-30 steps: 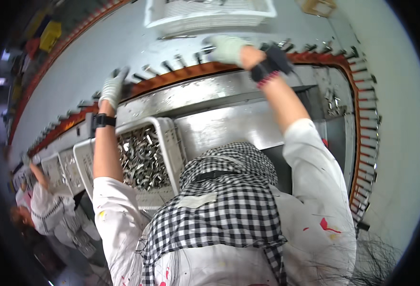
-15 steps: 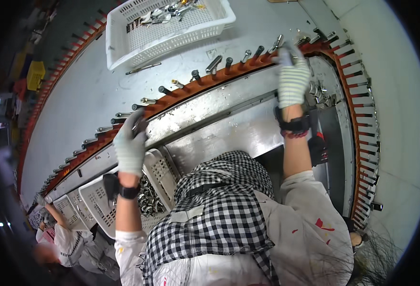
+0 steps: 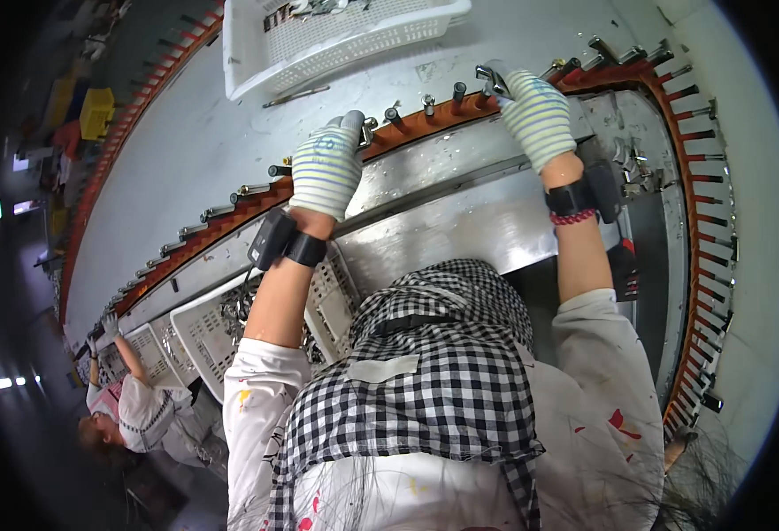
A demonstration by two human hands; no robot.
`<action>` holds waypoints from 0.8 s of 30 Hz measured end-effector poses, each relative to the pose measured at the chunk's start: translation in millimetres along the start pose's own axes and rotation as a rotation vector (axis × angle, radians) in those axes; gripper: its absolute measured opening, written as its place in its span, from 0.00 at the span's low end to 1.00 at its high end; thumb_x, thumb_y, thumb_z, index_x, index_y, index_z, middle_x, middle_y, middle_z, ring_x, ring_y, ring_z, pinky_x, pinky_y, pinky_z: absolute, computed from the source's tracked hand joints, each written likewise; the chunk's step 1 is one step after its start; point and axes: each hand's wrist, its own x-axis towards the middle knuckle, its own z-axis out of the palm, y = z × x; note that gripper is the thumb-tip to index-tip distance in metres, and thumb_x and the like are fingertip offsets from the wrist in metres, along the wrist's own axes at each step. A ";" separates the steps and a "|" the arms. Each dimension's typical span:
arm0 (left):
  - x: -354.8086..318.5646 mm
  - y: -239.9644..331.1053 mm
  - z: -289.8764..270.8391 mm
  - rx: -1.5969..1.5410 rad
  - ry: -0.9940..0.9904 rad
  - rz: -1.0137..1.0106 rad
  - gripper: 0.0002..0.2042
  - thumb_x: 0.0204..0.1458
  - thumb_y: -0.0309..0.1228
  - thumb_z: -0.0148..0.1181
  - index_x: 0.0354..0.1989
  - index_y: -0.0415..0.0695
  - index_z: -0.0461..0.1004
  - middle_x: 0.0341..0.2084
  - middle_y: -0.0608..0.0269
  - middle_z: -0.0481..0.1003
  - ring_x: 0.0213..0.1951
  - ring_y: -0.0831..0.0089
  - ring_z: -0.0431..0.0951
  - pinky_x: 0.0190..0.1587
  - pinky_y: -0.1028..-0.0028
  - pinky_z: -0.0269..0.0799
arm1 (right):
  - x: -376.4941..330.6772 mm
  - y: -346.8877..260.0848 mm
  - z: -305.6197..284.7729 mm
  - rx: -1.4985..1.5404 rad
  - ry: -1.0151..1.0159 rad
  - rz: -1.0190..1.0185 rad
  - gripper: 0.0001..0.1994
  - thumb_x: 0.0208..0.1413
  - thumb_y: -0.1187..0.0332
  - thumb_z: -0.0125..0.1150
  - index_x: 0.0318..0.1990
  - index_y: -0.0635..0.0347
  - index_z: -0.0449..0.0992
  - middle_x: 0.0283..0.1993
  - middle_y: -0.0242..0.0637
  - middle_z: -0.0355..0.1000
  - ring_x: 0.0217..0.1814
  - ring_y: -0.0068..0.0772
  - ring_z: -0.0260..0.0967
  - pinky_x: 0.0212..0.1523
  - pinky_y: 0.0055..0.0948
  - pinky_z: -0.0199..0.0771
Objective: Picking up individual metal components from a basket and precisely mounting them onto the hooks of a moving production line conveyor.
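Note:
A striped glove covers my left hand [image 3: 327,166], whose fingers are closed at the rail's edge on a small shiny metal part [image 3: 368,133]; the grip is partly hidden. My right hand [image 3: 536,117], also in a striped glove, pinches a chrome-like bent metal piece [image 3: 494,81] over the rail. Under both hands runs a curved orange-red rail [image 3: 447,119] with a row of upright pegs. Between the hands stand a dark-topped peg [image 3: 395,119] and a shiny one [image 3: 429,103].
A white perforated basket [image 3: 354,53] with metal pieces stands beyond the rail, a thin rod [image 3: 295,96] near it. Nearer me are another white basket [image 3: 196,341] and loose metal parts [image 3: 633,164] at right. Another person [image 3: 141,403] works at far left.
My left hand has moved right and farther up along the rail and closed at a metal part. My right hand has shifted slightly left, with a shiny piece now plain in its fingers.

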 end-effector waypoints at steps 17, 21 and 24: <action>-84.3 -18.8 -39.6 0.000 0.107 0.007 0.15 0.57 0.28 0.68 0.52 0.56 0.78 0.36 0.59 0.82 0.38 0.54 0.84 0.42 0.59 0.81 | -14.6 -74.3 -12.8 0.118 -0.016 -0.323 0.19 0.55 0.75 0.67 0.56 0.54 0.82 0.52 0.43 0.83 0.52 0.48 0.82 0.55 0.41 0.82; -125.3 -15.0 0.1 -0.702 0.079 -0.293 0.17 0.60 0.22 0.68 0.57 0.42 0.81 0.37 0.61 0.85 0.38 0.76 0.83 0.42 0.73 0.79 | -15.3 3.1 -30.9 0.277 0.320 0.143 0.13 0.62 0.70 0.69 0.54 0.58 0.84 0.46 0.43 0.84 0.46 0.41 0.82 0.52 0.35 0.80; -145.7 -3.3 10.6 -1.263 -0.019 -0.678 0.15 0.65 0.27 0.67 0.59 0.41 0.80 0.39 0.65 0.84 0.34 0.78 0.82 0.39 0.76 0.80 | -9.5 29.6 -14.8 0.286 0.277 0.260 0.14 0.63 0.64 0.70 0.51 0.61 0.84 0.43 0.48 0.84 0.44 0.47 0.82 0.48 0.40 0.81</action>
